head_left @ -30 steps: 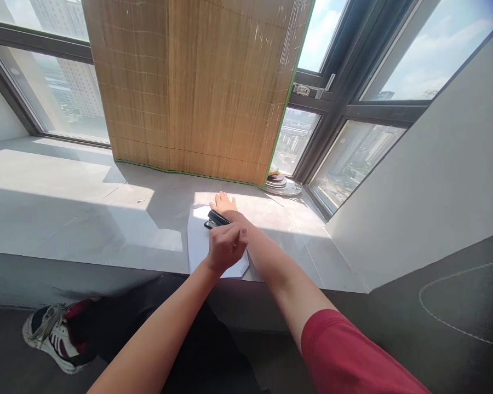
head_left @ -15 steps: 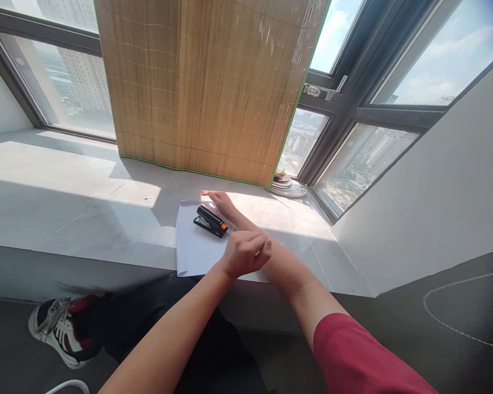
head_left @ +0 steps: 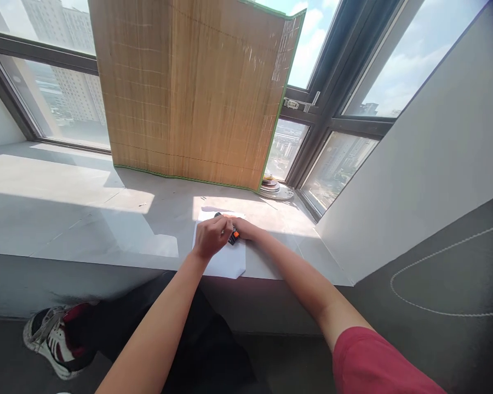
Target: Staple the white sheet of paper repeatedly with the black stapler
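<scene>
Since ½ sec ago, L hand (head_left: 211, 237) has gone from just beside the black stapler (head_left: 232, 238) to over it, & R hand (head_left: 243, 226) has drawn back to its right side. Hands now together there, L fingers curled; can't tell if either's actually clamped on it. Stapler's over the white paper (head_left: 225, 265) on the windowsill (head_left: 139, 243). Progress: prob. mid-job, stapler in use; no staple visible in paper, so done vs. left unclear.
</scene>
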A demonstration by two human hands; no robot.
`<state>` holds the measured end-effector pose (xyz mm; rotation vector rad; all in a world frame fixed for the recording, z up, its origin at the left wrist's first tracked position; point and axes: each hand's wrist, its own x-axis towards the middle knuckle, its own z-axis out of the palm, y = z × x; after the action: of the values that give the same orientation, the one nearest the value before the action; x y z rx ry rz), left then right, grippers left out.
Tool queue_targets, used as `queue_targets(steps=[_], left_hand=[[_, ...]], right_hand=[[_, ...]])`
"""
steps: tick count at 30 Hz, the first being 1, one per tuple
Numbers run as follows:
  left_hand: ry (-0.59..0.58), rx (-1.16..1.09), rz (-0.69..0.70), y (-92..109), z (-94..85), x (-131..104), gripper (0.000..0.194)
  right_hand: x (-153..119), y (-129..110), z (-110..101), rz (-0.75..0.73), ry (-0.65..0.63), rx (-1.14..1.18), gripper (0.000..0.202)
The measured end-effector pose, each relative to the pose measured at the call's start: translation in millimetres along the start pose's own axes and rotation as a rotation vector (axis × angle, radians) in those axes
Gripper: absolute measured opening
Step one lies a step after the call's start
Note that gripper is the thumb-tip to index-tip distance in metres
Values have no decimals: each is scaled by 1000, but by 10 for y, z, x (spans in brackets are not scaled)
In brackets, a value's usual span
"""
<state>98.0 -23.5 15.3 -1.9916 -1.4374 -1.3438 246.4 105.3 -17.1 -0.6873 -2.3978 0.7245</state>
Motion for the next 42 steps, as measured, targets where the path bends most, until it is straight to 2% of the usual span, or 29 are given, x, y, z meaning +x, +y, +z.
queue_targets(steps=[2,3,4,6,8,9,10,11,13,15,17,19,22,26,34,36,39,42], left_hand=[[-66,88,-270,-104,16,22,38],[-112,116,-369,-151,37,26,36],[-172,131,-427,-195,65,23,33],[-319,136,-414,-280,137,-4,26],[-464,137,-342,-349,215,-54,35],[-521,141,-319,-372,250,-82,39],[-571,148,-295,-384,281,-110,40],[-616,158,-271,-386,307,-133,40],[-687,180,-244,-368,337,-164,42],[-742,193,-245,-340,337,-174,47],[-778,189,-258,-326,315,-180,51],[-812,176,-257,-333,286,-195,62],[-867,151,-265,-359,262,-239,92],[-880,156,-319,-352,288,-283,109],[-847,118,-335,-367,368,-285,107],[-840,81,-356,-375,374,-273,106],[-787,-21,-421,-351,378,-234,101],[-630,-232,-582,-313,377,-172,76]], right_hand=[[-89,34,-220,-46,-141,33,11],[-148,59,-301,-54,-169,50,11],[-209,85,-357,-40,-131,54,12],[-327,129,-401,49,136,42,14],[-433,143,-383,190,485,63,23],[-484,137,-365,243,595,98,29],[-537,123,-345,266,623,143,34],[-591,104,-325,254,573,184,38],[-693,66,-284,147,367,203,42],[-764,45,-237,47,235,143,60],[-790,52,-186,39,236,68,68],[-781,82,-148,86,259,19,56],[-768,143,-152,133,308,16,39],[-801,202,-226,98,431,149,35],[-747,241,-232,132,370,262,37],[-742,205,-261,139,397,291,41],[-766,134,-331,201,590,285,37],[-795,108,-376,315,767,270,45]])
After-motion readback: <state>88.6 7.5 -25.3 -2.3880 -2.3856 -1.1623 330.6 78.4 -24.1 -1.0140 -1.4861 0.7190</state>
